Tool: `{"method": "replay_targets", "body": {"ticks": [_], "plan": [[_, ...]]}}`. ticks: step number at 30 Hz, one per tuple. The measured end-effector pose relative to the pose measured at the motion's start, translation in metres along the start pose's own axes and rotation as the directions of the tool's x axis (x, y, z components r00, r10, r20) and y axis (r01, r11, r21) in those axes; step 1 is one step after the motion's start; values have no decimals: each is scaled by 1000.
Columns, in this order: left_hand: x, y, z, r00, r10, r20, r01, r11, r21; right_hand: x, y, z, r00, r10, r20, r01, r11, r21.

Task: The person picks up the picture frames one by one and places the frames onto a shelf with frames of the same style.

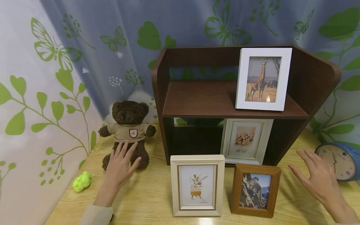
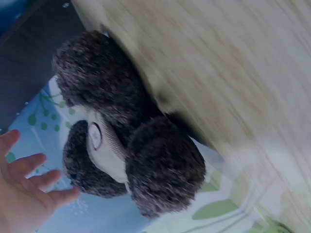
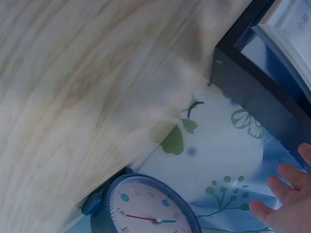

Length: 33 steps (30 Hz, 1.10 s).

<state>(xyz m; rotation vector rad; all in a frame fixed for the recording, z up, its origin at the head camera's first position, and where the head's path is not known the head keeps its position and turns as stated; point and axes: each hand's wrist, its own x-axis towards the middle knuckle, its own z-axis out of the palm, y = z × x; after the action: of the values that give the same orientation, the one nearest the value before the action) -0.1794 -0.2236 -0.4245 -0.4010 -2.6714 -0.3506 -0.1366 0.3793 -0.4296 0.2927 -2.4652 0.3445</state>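
My left hand (image 1: 119,167) is spread in front of a dark brown teddy bear (image 1: 130,114) in a beige shirt, overlapping its legs in the head view. The left wrist view shows the fingers apart from the bear (image 2: 165,165), with nothing in them. On the right, my other hand (image 1: 322,179) hovers near a blue round clock (image 1: 347,161), its fingers extended and holding nothing. A cream picture frame (image 1: 197,159) with a plant drawing and a brown wooden frame (image 1: 277,193) with a leopard photo stand between the hands.
Behind the frames stands a dark brown shelf (image 1: 197,97). A white giraffe frame (image 1: 285,78) sits on its upper board, a pale frame (image 1: 265,142) below. Bright green flowers (image 1: 82,181) lie on the wooden table (image 1: 140,200) at left. A patterned curtain (image 1: 182,25) hangs behind.
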Motion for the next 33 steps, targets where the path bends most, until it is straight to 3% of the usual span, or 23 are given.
{"method": "replay_targets", "body": {"ticks": [3,5,8,10,12,14,18,20,23,25,30,32,33], "plan": [[1,7,2,993,82,-89,-84,996,-26,-1,-6,0,1000,-10,-28,12,999,53],[1,13,5,974,145,-177,-153,988,-34,-1,-10,0,998,-27,-60,32,995,90],[-1,23,7,962,169,-215,-190,978,-80,-1,-14,-1,996,-29,-84,39,991,129],[-2,32,5,974,147,-172,-174,973,-151,-1,-17,-1,996,-17,-88,30,988,149],[-4,41,2,991,106,-87,-124,963,-240,-1,-19,-2,997,13,-81,0,987,159],[-5,49,1,997,77,-21,-79,946,-315,-1,-21,-3,996,49,-72,-35,984,174],[-9,62,-1,994,36,104,18,877,-480,3,-21,-5,990,134,-40,-122,968,221],[-11,68,-3,986,42,164,57,829,-557,5,-22,-5,984,180,-11,-172,956,238],[-15,76,-4,967,87,239,102,727,-679,9,-22,-5,974,226,32,-228,946,232],[-18,81,-4,956,123,266,128,641,-757,11,-21,-4,971,238,33,-239,942,234],[-25,94,1,938,138,319,246,387,-889,15,-19,2,966,259,-6,-247,928,279],[-28,99,3,935,123,332,279,322,-905,18,-19,5,961,277,-15,-259,914,312],[-29,101,4,937,109,332,284,317,-905,19,-19,6,957,290,-12,-271,907,323]]}}
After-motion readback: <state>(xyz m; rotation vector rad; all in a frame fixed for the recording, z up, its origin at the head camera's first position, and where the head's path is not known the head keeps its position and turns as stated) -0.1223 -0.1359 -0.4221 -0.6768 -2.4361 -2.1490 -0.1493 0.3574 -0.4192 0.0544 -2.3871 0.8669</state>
